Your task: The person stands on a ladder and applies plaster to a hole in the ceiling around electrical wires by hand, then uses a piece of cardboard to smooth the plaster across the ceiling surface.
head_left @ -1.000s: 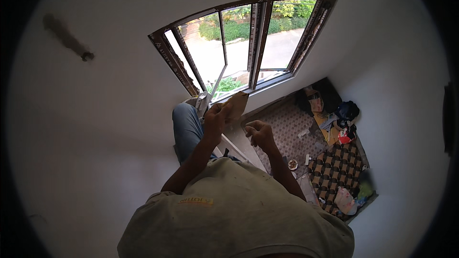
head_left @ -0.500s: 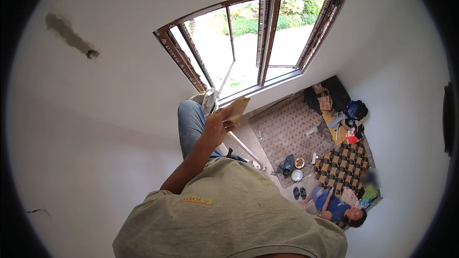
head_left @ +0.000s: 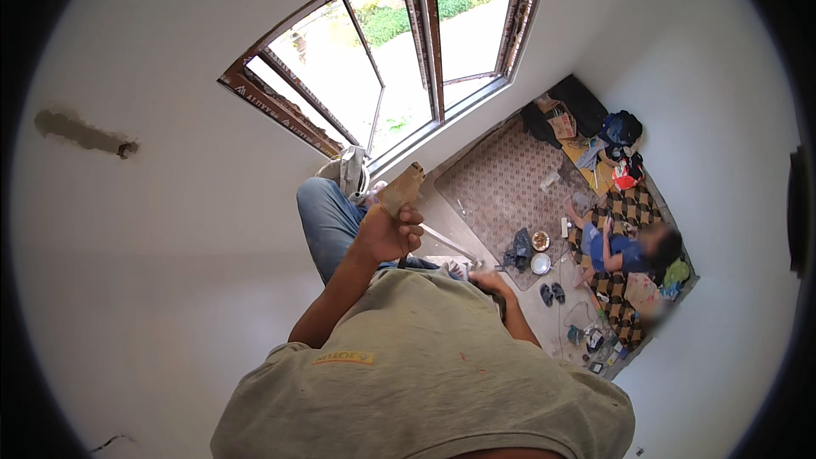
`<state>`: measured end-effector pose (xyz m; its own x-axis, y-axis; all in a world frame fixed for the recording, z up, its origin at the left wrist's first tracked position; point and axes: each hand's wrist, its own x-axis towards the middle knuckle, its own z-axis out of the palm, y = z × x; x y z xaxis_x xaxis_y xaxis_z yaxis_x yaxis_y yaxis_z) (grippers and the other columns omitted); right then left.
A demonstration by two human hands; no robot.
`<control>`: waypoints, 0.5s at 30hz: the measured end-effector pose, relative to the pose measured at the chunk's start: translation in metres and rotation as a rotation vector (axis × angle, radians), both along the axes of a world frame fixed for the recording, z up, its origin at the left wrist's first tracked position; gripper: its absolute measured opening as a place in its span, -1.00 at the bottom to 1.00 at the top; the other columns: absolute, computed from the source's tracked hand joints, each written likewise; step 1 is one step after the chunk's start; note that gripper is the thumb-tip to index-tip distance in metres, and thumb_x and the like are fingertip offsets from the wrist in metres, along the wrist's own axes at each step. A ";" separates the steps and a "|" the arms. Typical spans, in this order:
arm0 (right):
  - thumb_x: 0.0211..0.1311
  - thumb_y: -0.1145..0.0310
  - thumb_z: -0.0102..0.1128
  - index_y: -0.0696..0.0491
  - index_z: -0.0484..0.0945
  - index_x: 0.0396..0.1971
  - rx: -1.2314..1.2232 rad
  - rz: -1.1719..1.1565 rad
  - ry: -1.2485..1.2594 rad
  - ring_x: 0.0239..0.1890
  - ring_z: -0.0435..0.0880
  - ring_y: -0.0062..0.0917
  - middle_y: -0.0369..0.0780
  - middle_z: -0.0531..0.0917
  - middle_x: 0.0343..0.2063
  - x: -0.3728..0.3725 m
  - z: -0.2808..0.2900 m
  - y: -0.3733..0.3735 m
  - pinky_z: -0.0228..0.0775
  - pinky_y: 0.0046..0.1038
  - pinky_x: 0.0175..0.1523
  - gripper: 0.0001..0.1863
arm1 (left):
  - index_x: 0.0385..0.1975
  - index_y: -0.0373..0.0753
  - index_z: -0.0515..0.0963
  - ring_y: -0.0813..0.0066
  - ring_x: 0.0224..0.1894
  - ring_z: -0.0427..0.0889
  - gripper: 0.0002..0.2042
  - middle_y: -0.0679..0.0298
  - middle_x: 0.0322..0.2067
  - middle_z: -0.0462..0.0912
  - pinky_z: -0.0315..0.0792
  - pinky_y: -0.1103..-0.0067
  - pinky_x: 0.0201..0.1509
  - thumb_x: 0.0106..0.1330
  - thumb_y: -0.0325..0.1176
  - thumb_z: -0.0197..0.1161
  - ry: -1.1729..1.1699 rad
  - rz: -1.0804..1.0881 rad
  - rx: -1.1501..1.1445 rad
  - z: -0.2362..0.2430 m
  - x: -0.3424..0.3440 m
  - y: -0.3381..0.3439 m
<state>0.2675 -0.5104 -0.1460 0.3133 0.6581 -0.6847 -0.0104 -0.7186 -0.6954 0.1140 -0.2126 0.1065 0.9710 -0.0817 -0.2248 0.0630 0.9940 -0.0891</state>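
Observation:
My left hand (head_left: 387, 234) is raised in front of my chest and shut on a flat tan block-like tool (head_left: 401, 189), its top pointing toward the window sill. My right hand (head_left: 489, 280) hangs lower, by my waist, partly hidden behind my grey-green shirt; its fingers are not clear. My knee in blue jeans (head_left: 327, 217) is bent below the left hand. A thin pale rail (head_left: 446, 242) runs slantwise between the two hands. I am high above the floor, close to the white wall.
A brown-framed window (head_left: 425, 59) stands open ahead. Far below lie a patterned rug (head_left: 501, 183), a chequered mat (head_left: 625, 204) with a person lying on it, bags (head_left: 620, 132), bowls (head_left: 540, 262), sandals and cables. A gouge (head_left: 85, 132) marks the left wall.
My right hand has dropped from beside the left hand to my waist. The left hand keeps the tan tool raised. The view has swung, showing more floor and the lying person.

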 end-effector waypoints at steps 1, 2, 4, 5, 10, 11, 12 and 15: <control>0.06 0.17 0.33 0.16 0.66 -0.57 0.052 -0.205 0.004 -0.61 0.54 -0.60 -0.29 0.64 -0.64 0.009 0.010 0.010 0.32 -0.43 -0.53 -0.69 | -0.42 -0.19 0.55 0.49 -0.44 0.48 -0.66 0.41 -0.47 0.49 0.46 0.44 -0.20 0.42 -0.08 -0.01 0.024 -0.014 0.046 -0.003 0.002 -0.002; 0.05 0.11 0.36 0.20 0.66 -0.57 0.190 -0.375 0.095 -0.68 0.51 -0.61 -0.25 0.61 -0.70 0.016 0.044 0.037 0.27 -0.41 -0.60 -0.62 | -0.43 -0.19 0.54 0.47 -0.44 0.49 -0.65 0.41 -0.47 0.50 0.46 0.43 -0.21 0.43 -0.07 -0.02 0.048 -0.026 0.093 -0.006 0.002 -0.004; 0.12 0.01 0.36 0.16 0.67 -0.51 0.019 -0.066 -0.259 -0.59 0.64 -0.47 -0.18 0.67 -0.63 0.031 0.129 0.093 0.44 -0.36 -0.46 -0.56 | -0.45 -0.16 0.53 0.42 -0.46 0.50 -0.66 0.39 -0.50 0.50 0.44 0.40 -0.24 0.43 -0.07 -0.04 0.189 -0.028 0.153 -0.013 -0.010 -0.007; 0.11 -0.02 0.36 0.13 0.67 -0.51 0.034 0.031 -0.399 -0.54 0.67 -0.37 -0.15 0.68 -0.61 0.031 0.151 0.111 0.46 -0.31 -0.39 -0.56 | -0.46 -0.14 0.52 0.39 -0.46 0.51 -0.66 0.39 -0.51 0.51 0.43 0.38 -0.25 0.43 -0.07 -0.05 0.251 -0.051 0.183 -0.015 -0.011 -0.011; 0.12 -0.02 0.32 0.15 0.65 -0.49 0.345 0.318 -0.502 -0.32 0.67 -0.16 0.05 0.66 -0.42 0.003 0.185 0.141 0.45 -0.23 -0.18 -0.55 | -0.50 -0.08 0.45 0.36 -0.49 0.46 -0.70 0.39 -0.55 0.47 0.37 0.35 -0.31 0.43 -0.10 -0.07 0.514 -0.099 0.377 -0.022 -0.036 -0.014; 0.15 0.03 0.30 0.15 0.64 -0.50 0.303 0.242 -0.426 -0.28 0.65 -0.16 0.05 0.66 -0.38 -0.004 0.199 0.148 0.46 -0.25 -0.17 -0.58 | -0.49 -0.08 0.45 0.39 -0.48 0.44 -0.71 0.40 -0.56 0.46 0.36 0.36 -0.32 0.43 -0.12 -0.07 0.523 -0.095 0.411 -0.018 -0.039 -0.016; 0.18 0.07 0.28 0.16 0.63 -0.51 0.266 0.172 -0.349 -0.25 0.64 -0.16 0.06 0.66 -0.34 -0.010 0.206 0.153 0.46 -0.27 -0.15 -0.61 | -0.48 -0.08 0.45 0.42 -0.48 0.43 -0.72 0.41 -0.56 0.45 0.35 0.37 -0.33 0.43 -0.14 -0.08 0.534 -0.084 0.444 -0.016 -0.044 -0.018; 0.14 0.25 0.33 0.05 0.42 0.16 0.459 0.269 -0.012 -0.14 0.66 -0.24 0.03 0.60 -0.05 -0.014 0.190 0.147 0.49 -0.28 -0.04 -0.43 | -0.27 -0.10 0.47 0.54 -0.46 0.40 -0.82 0.45 -0.54 0.43 0.31 0.50 -0.36 0.45 -0.25 -0.10 0.485 -0.002 0.330 -0.021 -0.054 -0.020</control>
<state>0.2536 -0.3631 0.0437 0.0981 0.9475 -0.3044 0.1425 -0.3161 -0.9380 0.0603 -0.2331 0.0853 0.7509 0.0667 -0.6570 0.0937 0.9740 0.2061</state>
